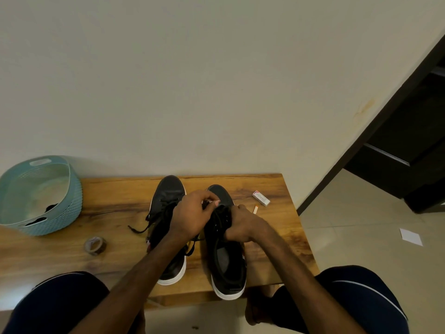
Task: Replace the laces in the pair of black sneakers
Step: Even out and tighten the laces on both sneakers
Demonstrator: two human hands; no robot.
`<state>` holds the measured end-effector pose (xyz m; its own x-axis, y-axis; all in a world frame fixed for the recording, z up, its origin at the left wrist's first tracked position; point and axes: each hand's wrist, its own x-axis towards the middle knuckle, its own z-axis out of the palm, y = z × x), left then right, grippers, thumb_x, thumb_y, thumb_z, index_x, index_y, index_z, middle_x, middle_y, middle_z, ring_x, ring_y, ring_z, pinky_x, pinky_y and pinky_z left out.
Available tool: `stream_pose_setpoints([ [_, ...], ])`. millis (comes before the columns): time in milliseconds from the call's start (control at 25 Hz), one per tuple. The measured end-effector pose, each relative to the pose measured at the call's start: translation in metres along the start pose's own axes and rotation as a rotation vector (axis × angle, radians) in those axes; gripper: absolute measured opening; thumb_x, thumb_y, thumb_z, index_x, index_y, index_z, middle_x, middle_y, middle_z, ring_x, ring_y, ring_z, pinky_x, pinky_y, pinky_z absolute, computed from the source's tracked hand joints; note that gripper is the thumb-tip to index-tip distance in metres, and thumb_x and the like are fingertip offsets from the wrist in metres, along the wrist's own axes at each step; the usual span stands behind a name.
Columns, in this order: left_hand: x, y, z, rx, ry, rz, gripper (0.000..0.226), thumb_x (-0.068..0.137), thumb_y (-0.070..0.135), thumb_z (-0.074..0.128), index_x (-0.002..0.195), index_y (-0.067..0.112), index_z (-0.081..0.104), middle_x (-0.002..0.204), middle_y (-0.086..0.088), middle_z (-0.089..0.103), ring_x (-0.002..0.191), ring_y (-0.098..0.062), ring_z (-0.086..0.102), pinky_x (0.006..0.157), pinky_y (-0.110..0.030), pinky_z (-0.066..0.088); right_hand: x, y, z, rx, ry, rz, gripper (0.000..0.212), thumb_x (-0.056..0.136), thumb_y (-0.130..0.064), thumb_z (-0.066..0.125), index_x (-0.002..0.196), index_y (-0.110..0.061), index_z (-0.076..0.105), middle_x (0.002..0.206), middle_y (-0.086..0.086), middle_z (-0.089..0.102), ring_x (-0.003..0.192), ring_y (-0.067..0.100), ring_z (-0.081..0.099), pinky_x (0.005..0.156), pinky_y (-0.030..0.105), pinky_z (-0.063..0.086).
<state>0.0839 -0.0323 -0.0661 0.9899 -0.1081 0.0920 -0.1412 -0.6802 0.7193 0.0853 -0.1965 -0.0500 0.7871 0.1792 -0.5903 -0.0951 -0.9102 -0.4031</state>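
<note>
Two black sneakers with white soles stand side by side on a wooden table, toes toward the wall. The left sneaker has loose black laces trailing off to its left. My left hand reaches over it to the right sneaker and pinches a lace end near the upper eyelets. My right hand grips the right sneaker's lacing area from the right side. The lace between my fingers is mostly hidden.
A teal plastic basket with something black inside sits at the table's left end. A roll of tape lies in front of it. A small white box and a short stick lie right of the shoes. My knees flank the table's near edge.
</note>
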Motion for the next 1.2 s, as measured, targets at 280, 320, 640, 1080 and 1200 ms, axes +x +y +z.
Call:
stream_pose_setpoints([
  [280, 0.034, 0.013, -0.086, -0.96, 0.457, -0.099, 0.02, 0.102, 0.019, 0.052, 0.113, 0.015, 0.068, 0.086, 0.005, 0.06, 0.059, -0.006, 0.04, 0.043, -0.017, 0.03, -0.006, 0.005, 0.012, -0.133, 0.376, -0.032, 0.03, 0.098, -0.029, 0.051, 0.125, -0.018, 0.059, 0.12, 0.004, 0.063, 0.106, 0.027, 0.063, 0.084, 0.038, 0.049],
  [320, 0.036, 0.007, -0.1, -1.013, 0.522, -0.087, 0.021, 0.102, 0.019, 0.051, 0.115, 0.012, 0.067, 0.086, 0.006, 0.06, 0.059, -0.005, 0.038, 0.043, -0.017, 0.028, -0.006, 0.007, 0.012, -0.124, 0.391, -0.031, 0.027, 0.098, -0.028, 0.05, 0.122, -0.019, 0.061, 0.117, 0.004, 0.065, 0.104, 0.026, 0.064, 0.081, 0.036, 0.048],
  [640, 0.01, 0.012, -0.003, -0.134, 0.094, 0.014, 0.01, 0.091, 0.028, 0.068, 0.099, 0.03, 0.074, 0.089, 0.016, 0.073, 0.084, 0.006, 0.066, 0.08, -0.025, 0.056, 0.006, 0.032, 0.011, 0.581, 0.354, 0.059, 0.022, 0.088, -0.003, 0.057, 0.091, -0.017, 0.075, 0.092, 0.005, 0.072, 0.087, 0.02, 0.067, 0.079, 0.04, 0.058],
  [1080, -0.003, -0.003, 0.058, 0.117, 0.009, -0.019, 0.014, 0.089, 0.028, 0.071, 0.103, 0.03, 0.073, 0.1, 0.012, 0.073, 0.091, -0.003, 0.065, 0.08, -0.033, 0.058, 0.011, 0.039, 0.011, 0.843, 0.258, 0.077, 0.025, 0.091, 0.006, 0.053, 0.09, -0.01, 0.072, 0.098, 0.015, 0.07, 0.094, 0.025, 0.065, 0.076, 0.03, 0.054],
  [1200, -0.002, -0.002, 0.059, 0.086, 0.038, -0.036, 0.013, 0.087, 0.031, 0.073, 0.1, 0.032, 0.074, 0.097, 0.014, 0.073, 0.09, -0.003, 0.065, 0.077, -0.035, 0.058, 0.012, 0.041, 0.013, 0.856, 0.25, 0.064, 0.026, 0.092, 0.005, 0.053, 0.087, -0.013, 0.071, 0.095, 0.01, 0.069, 0.092, 0.021, 0.064, 0.072, 0.026, 0.052],
])
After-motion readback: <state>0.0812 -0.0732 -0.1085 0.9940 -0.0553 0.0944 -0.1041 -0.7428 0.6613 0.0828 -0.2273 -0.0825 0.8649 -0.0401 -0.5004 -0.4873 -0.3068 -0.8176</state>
